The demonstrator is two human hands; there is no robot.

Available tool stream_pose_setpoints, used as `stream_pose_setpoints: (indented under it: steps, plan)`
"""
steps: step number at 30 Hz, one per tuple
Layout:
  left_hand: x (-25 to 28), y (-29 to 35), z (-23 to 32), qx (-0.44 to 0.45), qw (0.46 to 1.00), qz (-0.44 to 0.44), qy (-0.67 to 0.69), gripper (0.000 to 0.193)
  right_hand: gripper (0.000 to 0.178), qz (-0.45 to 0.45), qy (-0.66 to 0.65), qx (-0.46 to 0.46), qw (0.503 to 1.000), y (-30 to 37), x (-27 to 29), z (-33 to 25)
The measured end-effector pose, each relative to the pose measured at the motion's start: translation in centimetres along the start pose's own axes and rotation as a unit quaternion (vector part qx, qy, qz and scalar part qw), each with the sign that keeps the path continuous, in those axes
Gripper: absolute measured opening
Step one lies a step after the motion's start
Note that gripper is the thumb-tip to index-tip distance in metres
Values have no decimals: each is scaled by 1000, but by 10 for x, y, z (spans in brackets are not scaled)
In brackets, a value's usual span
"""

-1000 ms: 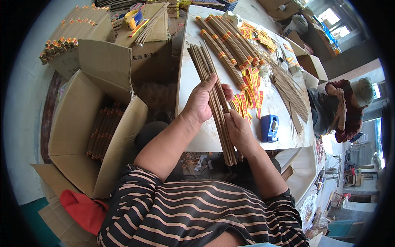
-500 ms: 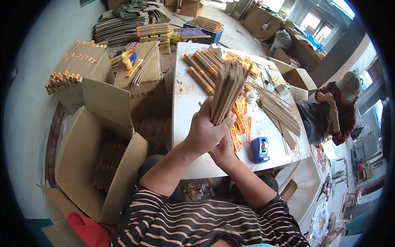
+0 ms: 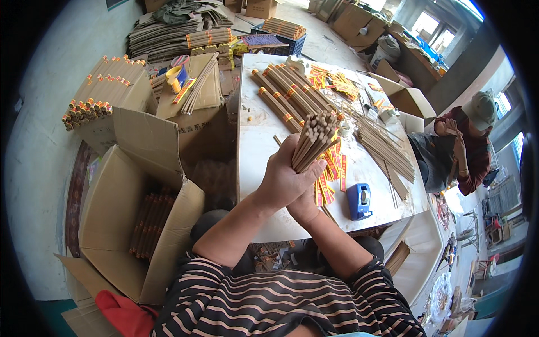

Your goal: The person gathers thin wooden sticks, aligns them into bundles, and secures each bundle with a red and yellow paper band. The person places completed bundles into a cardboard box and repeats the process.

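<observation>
looks like evening-up to me: the left hand [image 3: 283, 177] has its fingers clamped round the stick bundle [image 3: 312, 143] above the white table [image 3: 255, 160], the right hand [image 3: 304, 206] half-hidden, its fingers impossible to tell, and the next move calls for level ends.

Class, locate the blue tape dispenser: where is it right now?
In the head view, the blue tape dispenser is on the white table, near its front edge, right of the person's right hand and the red-and-yellow strips.

The stick bundle [image 3: 313, 144], earlier slanting away lengthwise, now stands tilted end-up, the hands [image 3: 282, 178] drawn together.
</observation>
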State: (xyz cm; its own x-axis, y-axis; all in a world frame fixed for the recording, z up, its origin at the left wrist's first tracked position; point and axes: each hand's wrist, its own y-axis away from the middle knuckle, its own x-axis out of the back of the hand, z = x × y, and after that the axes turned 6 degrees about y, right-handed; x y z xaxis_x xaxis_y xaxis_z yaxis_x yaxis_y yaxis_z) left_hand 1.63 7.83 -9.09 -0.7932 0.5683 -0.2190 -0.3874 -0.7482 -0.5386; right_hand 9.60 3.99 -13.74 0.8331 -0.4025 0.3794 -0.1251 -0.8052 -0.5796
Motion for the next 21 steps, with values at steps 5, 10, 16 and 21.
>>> stream_pose_setpoints:
  steps: [5, 10, 16, 21]
  plan:
    - [-3, -5, 4, 15, 999, 48, 19, 14, 46, -5, 22, -61, 998, 9, -4, 23]
    - [27, -13, 14, 142, 955, 35, 256, 14, 29, -201, -169, -259, 929, 9, 17, -1]
    - [39, -19, -5, 238, 846, -3, 477, 17, 28, -313, -349, -396, 790, 6, 37, -28]
    - [31, -15, -17, 215, 920, 87, 316, 19, 27, -219, -273, -391, 851, 13, 31, -30]
